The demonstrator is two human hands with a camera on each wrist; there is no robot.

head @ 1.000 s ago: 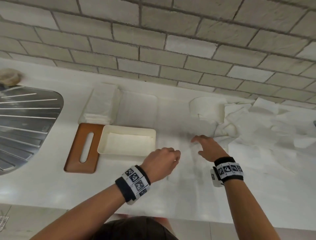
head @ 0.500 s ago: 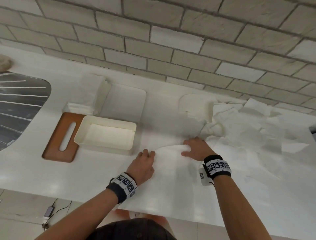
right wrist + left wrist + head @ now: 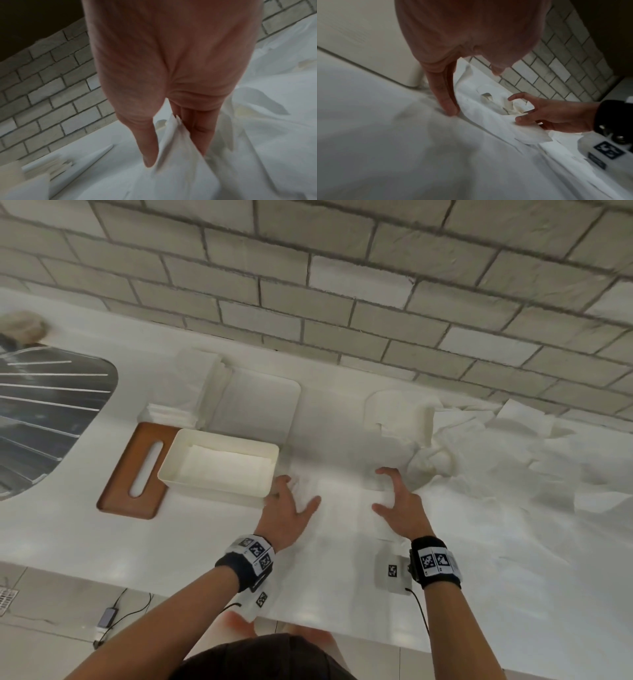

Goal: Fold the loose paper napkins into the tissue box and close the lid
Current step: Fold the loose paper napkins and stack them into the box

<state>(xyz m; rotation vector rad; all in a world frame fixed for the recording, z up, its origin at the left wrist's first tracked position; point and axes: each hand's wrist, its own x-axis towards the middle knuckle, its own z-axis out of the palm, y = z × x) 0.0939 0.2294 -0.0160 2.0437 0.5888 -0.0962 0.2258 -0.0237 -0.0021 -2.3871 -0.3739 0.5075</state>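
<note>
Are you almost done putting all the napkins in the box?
Not yet. The tissue box sits open with some folded napkins already inside. The left hand presses a napkin flat on the counter while the right hand pinches its edge to fold it. A big pile of loose napkins still waits, and the wooden lid lies beside the box.

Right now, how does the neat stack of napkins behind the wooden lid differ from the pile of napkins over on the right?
The napkin stack is folded flat with squared, aligned edges; the loose pile is crumpled and spread out. The stack covers a small patch beside the open tissue box; the pile sprawls across much of the counter's right side. Neither hand is at the stack, while the right hand works at the pile's near edge. Both are plain white paper.
</note>
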